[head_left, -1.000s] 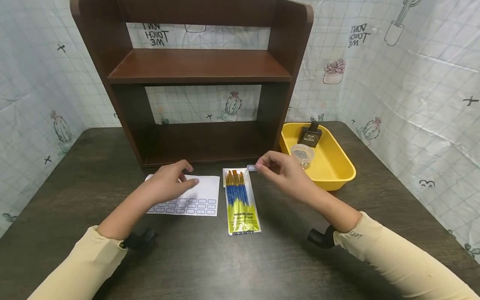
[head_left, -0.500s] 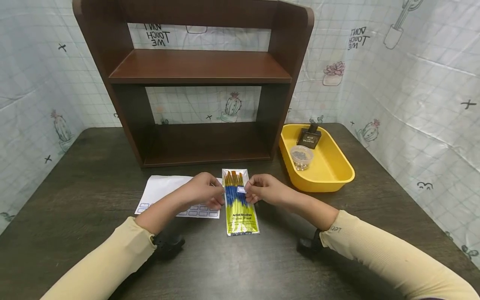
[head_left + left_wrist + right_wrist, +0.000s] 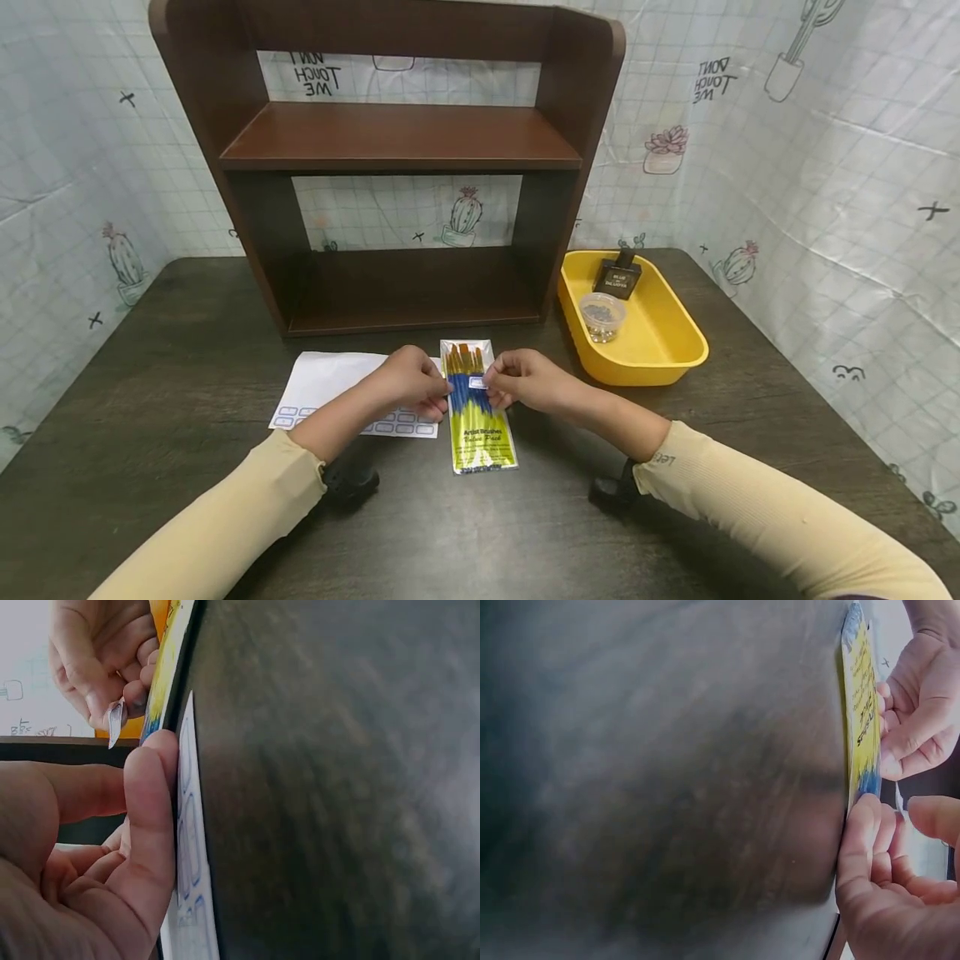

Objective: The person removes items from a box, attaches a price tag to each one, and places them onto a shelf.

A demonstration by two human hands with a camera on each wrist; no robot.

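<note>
A clear packet of brushes (image 3: 483,446), blue and yellow-green, lies flat between the two hands. The left hand (image 3: 411,382) pinches at its left edge, over the right part of a white label sheet (image 3: 330,375). With thumb and index finger the right hand (image 3: 528,381) pinches a small white label (image 3: 477,382) above the packet's blue part; its other fingers are by the packet's right edge. In the left wrist view the label (image 3: 115,724) stands tilted and slightly curved at the right fingertips. The left hand hides part of the sheet.
Behind the hands stands a dark brown shelf (image 3: 401,137). At the right back, a yellow tray (image 3: 660,333) holds a dark bottle (image 3: 617,277) and a small clear tub (image 3: 602,315). Patterned sheeting (image 3: 840,250) lines the back and sides of the dark table (image 3: 480,533).
The left hand has moved right from above the label sheet to the packet's left edge. The right hand has come left and nearer, carrying the label from beside the packet to over it.
</note>
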